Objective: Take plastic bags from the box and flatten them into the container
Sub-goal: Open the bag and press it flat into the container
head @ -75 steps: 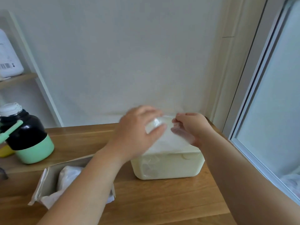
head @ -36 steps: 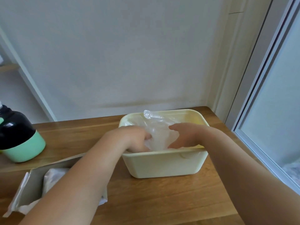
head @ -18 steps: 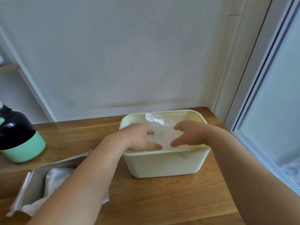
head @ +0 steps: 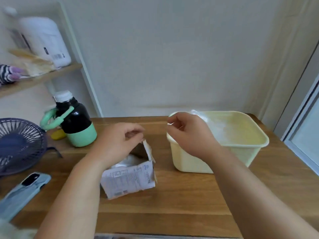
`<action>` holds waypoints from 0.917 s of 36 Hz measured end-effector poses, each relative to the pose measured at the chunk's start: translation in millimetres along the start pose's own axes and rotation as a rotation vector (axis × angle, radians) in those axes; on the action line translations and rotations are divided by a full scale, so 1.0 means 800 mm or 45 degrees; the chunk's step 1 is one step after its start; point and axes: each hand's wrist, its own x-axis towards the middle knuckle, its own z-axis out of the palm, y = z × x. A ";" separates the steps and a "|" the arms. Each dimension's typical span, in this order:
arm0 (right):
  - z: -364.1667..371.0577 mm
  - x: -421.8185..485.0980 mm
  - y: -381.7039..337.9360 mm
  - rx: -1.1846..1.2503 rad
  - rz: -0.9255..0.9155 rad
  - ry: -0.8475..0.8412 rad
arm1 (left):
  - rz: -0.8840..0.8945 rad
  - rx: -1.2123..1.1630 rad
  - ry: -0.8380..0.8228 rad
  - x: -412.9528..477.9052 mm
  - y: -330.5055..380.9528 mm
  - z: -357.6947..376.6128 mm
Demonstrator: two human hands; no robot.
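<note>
The left hand point(head: 119, 144) is covering the far part of the box point(head: 131, 180) opening, leaving only a sliver of the bags point(head: 128, 161) inside showing; the box's print is blurring past reading. The right hand point(head: 188, 135) and its forearm are hiding the container's point(head: 241, 145) near left corner, and whether its fingertips are pinching anything cannot be told. The plastic in the container point(head: 219, 131) is washing out, so no count is possible. The left edge is cutting off the fan point(head: 19, 144), the phone point(head: 22, 192) and a striped thing point(head: 6, 74). The white jug point(head: 46, 40) is smearing with motion. The bottle point(head: 76, 123) is half hiding a yellow thing point(head: 57, 134)
</note>
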 end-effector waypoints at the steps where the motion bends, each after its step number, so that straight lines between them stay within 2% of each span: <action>1: 0.014 -0.002 -0.005 0.016 -0.007 -0.028 | -0.017 0.032 -0.001 -0.007 -0.008 -0.004; 8: 0.100 -0.001 0.001 -0.134 0.093 -0.284 | -0.236 0.442 -0.357 -0.025 -0.046 0.004; 13: 0.115 -0.001 0.016 -0.198 0.087 -0.263 | -0.260 0.740 -0.497 -0.014 -0.045 0.017; 16: 0.117 -0.002 0.022 -0.227 0.029 -0.258 | -0.290 0.916 -0.442 -0.011 -0.049 0.027; 21: 0.122 -0.005 0.030 -0.183 0.010 -0.209 | -0.289 1.021 -0.334 -0.010 -0.054 0.039; 30: 0.123 -0.007 0.033 -0.091 0.034 -0.191 | -0.341 1.001 -0.231 -0.007 -0.058 0.041; 33: 0.123 -0.008 0.033 -0.080 0.035 -0.190 | -0.271 0.857 -0.165 -0.011 -0.062 0.036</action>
